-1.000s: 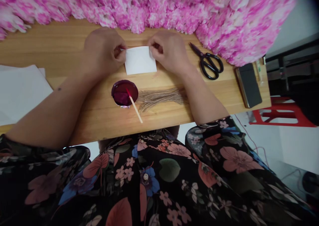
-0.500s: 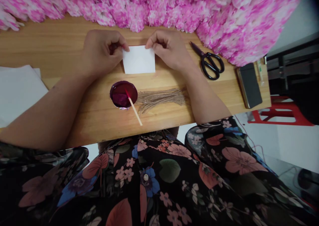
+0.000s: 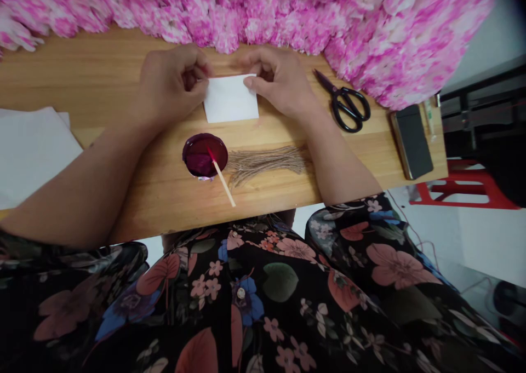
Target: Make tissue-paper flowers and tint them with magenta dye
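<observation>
A small white sheet of paper (image 3: pixel 231 102) lies between my two hands above the wooden table. My left hand (image 3: pixel 175 85) pinches its upper left corner, fingers curled. At the upper right corner, the thumb of my right hand (image 3: pixel 279 82) rests on the paper; its forefinger is behind the top edge and smeared by motion. Just below the paper stands a round dish (image 3: pixel 193 171) of dark red, glossy stuff. A pale wooden stick (image 3: pixel 225 184) leans in it, red at the tip. Beside the dish is a bundle of thin brown twig-like strands (image 3: pixel 271 160).
Black-handled scissors (image 3: pixel 347 107) lie right of my right hand. A dark phone (image 3: pixel 412 143) sits near the table's right end. White sheets (image 3: pixel 35 154) are stacked at the left, partly under my forearm. Pink and white flowers (image 3: pixel 255 11) line the back. A red stool (image 3: pixel 472 189) stands beyond.
My right thumb has shifted onto the paper's upper right corner, and the right forefinger has lifted and blurred. The paper has moved slightly right. My left hand stays near its corner.
</observation>
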### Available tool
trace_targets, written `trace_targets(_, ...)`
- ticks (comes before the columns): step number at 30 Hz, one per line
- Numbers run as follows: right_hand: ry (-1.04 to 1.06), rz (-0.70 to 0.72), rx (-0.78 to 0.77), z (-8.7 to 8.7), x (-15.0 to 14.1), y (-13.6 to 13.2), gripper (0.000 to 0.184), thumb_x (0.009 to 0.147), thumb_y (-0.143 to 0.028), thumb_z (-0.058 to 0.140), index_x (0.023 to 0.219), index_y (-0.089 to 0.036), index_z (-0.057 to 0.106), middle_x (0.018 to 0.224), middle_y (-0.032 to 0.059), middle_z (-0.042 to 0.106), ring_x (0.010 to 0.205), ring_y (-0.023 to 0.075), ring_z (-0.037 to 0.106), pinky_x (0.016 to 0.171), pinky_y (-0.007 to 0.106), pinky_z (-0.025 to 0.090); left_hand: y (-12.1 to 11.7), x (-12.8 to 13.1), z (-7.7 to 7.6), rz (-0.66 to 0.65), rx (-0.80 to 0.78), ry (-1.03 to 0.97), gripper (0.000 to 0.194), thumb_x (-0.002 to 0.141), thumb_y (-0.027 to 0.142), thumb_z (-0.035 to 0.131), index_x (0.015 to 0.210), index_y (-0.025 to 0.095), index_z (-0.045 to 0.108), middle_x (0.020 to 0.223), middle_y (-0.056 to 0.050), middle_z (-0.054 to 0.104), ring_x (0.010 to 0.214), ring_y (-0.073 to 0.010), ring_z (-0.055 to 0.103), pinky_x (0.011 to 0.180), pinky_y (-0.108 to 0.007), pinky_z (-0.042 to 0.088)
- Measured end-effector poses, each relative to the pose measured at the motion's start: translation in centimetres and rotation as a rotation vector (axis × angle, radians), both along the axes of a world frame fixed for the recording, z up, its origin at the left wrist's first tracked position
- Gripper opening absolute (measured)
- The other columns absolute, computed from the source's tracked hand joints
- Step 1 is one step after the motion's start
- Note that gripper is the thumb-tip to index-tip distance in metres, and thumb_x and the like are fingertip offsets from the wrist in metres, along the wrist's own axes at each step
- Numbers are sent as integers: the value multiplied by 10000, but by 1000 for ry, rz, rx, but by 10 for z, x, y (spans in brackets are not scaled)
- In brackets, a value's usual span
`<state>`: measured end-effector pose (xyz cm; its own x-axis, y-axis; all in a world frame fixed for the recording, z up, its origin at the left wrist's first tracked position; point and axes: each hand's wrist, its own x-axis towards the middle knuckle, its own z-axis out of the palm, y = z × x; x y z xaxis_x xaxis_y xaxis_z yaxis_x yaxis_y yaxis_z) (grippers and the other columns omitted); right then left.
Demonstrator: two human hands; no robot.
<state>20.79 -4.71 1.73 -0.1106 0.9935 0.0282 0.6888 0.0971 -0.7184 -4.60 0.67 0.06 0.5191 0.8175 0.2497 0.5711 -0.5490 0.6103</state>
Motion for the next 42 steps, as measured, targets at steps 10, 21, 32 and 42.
trace_targets(10, 16, 12, 28, 2, -3, -2, 157, 841, -294, 643, 911, -349, 773, 1069, -7, 852, 900, 222, 663, 820, 391, 448, 1, -1, -2, -56, 47, 5, 435, 845, 301, 670, 1231, 183, 834, 907, -9, 778, 670, -115, 544, 683, -307, 485)
trace_targets(21, 80, 35, 124, 3, 9, 1, 293, 828, -139, 575, 911, -325, 785, 1028, -16, 865, 873, 200, 709, 830, 370, 499, 0, -1, -6, -96, 56, -78, 504, 844, 276, 621, 1307, 190, 800, 922, 5, 807, 672, -116, 578, 717, -305, 509)
trace_targets(32, -64, 178, 84, 17, -2, -8, 491, 948, -553, 648, 1420, -451, 738, 1570, -46, 736, 1484, 272, 610, 1166, 453, 463, -3, -1, -8, -118, 95, -38, 519, 903, 354, 575, 1351, 163, 755, 914, 14, 755, 702, -99, 600, 738, -293, 527)
trace_targets(42, -153, 138, 99, 4, 0, 0, 311, 869, -544, 708, 1145, -429, 793, 1161, -22, 832, 1216, 283, 651, 1084, 473, 436, -4, -1, -6, -126, 101, 9, 535, 868, 301, 591, 1353, 153, 761, 976, -2, 762, 739, -111, 607, 786, -318, 553)
